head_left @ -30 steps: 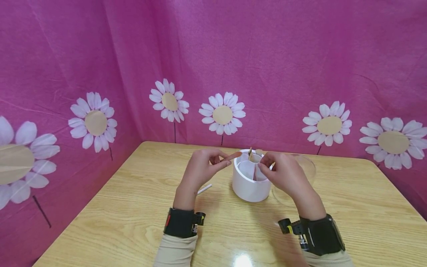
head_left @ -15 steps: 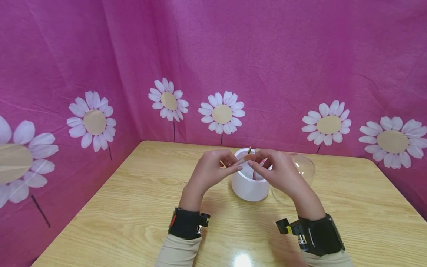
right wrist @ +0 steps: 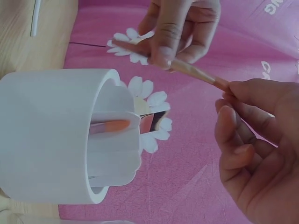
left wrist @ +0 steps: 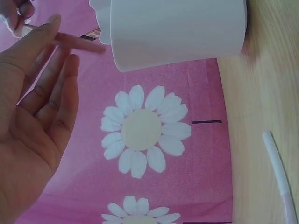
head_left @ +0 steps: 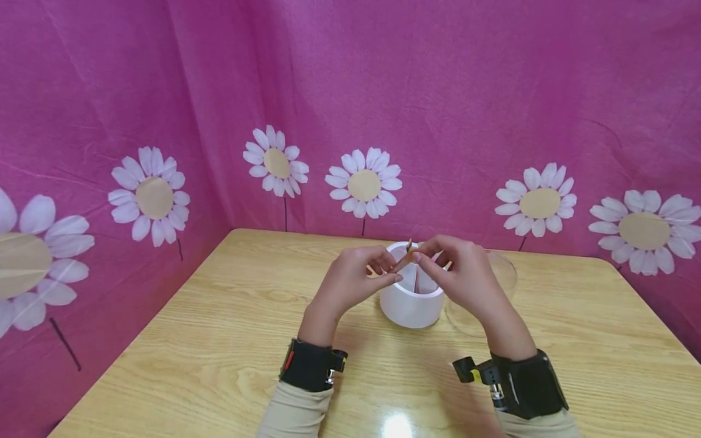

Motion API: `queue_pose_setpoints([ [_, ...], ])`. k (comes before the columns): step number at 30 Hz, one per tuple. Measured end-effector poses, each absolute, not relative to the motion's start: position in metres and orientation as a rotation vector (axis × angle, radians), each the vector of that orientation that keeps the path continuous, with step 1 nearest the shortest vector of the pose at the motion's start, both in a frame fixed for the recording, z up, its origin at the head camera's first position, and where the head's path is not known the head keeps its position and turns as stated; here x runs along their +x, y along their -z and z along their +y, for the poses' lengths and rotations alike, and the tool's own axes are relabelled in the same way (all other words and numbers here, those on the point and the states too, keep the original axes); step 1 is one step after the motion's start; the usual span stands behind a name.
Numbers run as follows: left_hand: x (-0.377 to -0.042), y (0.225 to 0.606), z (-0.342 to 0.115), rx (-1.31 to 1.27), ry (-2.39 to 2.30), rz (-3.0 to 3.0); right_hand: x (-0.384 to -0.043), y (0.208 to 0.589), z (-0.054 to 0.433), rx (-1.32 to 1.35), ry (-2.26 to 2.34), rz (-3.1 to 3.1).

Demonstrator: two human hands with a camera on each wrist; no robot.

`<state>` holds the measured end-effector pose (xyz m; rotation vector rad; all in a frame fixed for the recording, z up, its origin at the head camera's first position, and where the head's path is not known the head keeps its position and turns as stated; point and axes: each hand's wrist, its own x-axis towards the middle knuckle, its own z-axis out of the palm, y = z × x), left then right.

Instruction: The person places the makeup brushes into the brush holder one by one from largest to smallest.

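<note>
A slim makeup brush (right wrist: pixel 196 71) with an orange tip is held between both hands, above the rim of a white round divided holder (head_left: pixel 411 309). My left hand (head_left: pixel 356 275) pinches its handle between thumb and fingers; the handle's end (left wrist: pixel 86 44) sticks out past them in the left wrist view. At the other end, my right hand (head_left: pixel 462 271) pinches the bristle tip between thumb and forefinger. Inside the holder stand another brush with orange bristles (right wrist: pixel 117 125) and one with dark bristles (right wrist: pixel 160 120).
A clear plastic dome (head_left: pixel 501 277) rests on the wooden table (head_left: pixel 230 340) right of the holder, partly behind my right hand. In the left wrist view a thin white stick (left wrist: pixel 277 165) lies on the tabletop. A pink curtain (head_left: pixel 449 91) with daisies hangs behind the table.
My left hand has moved right, bringing the brush over the holder. My right hand has come up and left from the holder's rim and now grips the brush tip.
</note>
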<state>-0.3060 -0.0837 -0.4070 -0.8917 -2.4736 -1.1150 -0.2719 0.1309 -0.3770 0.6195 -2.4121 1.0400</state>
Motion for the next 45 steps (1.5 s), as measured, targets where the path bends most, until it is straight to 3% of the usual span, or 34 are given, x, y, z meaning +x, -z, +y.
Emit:
queue_pose_setpoints([
  [13, -0.31, 0.415, -0.082, -0.797, 0.891, -2.58, -0.269, 0.37, 0.135, 0.471, -1.073, -2.316],
  [26, -0.307, 0.43, -0.054, -0.37, 0.816, -2.547, -0.273, 0.375, 0.135, 0.378, -0.973, -2.356],
  [45, -0.303, 0.428, -0.047, -0.378, 0.691, -2.572, -0.274, 0.379, 0.137, 0.339, -0.9, -2.382],
])
